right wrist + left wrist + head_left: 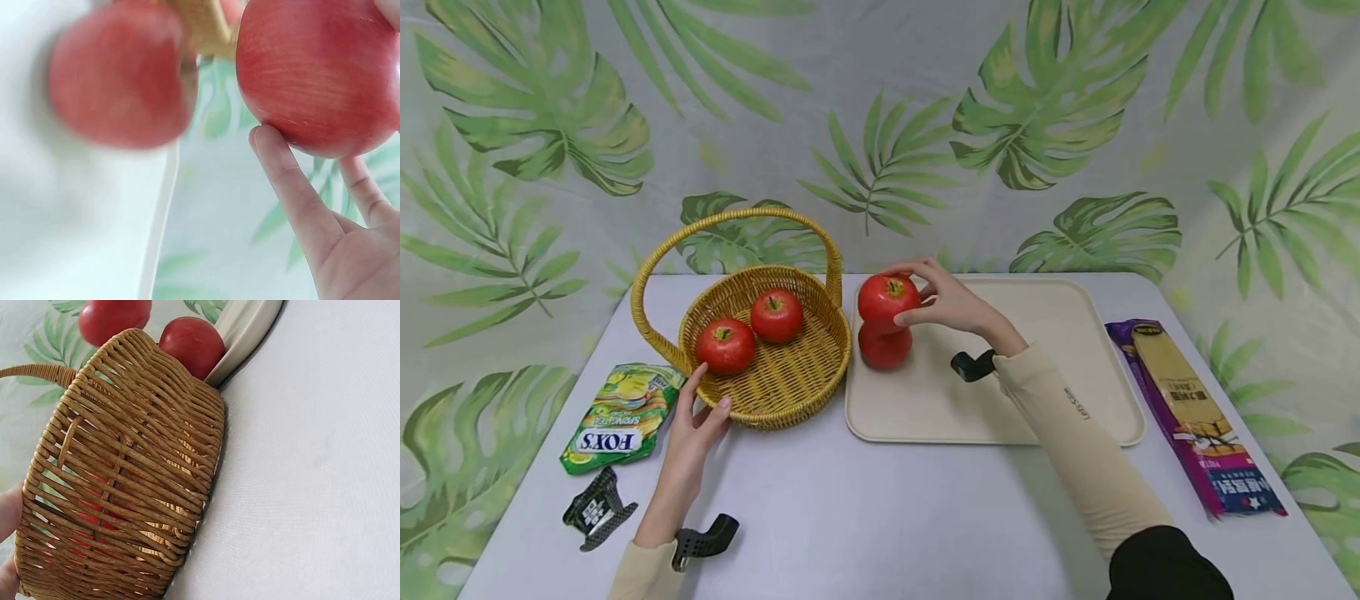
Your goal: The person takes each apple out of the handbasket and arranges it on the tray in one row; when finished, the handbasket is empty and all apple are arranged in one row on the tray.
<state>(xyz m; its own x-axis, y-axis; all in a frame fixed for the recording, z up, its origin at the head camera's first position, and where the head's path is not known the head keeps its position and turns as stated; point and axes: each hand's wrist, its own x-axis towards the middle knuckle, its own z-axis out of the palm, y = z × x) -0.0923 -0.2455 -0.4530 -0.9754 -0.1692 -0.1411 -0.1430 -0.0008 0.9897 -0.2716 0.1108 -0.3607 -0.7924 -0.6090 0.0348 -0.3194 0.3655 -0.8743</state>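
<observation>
My right hand (958, 308) holds a red apple (887, 293) between thumb and fingers, above the left side of a beige tray (1000, 400). Below it a second apple (886, 346) rests on the tray, partly hidden by the held one. In the right wrist view, fingertips press against the held apple (319, 75). A yellow wicker basket (797, 367) with a tall handle stands left of the tray, with two apples inside, one at the left (726, 347) and another farther back (777, 316). My left hand (688, 442) grips the basket's near-left rim.
A green candy bag (625, 417) and a small black packet (597, 508) lie left of the basket. Along the table's right edge lies a long purple food package (1198, 417). Behind the table hangs a leaf-patterned cloth (887, 167).
</observation>
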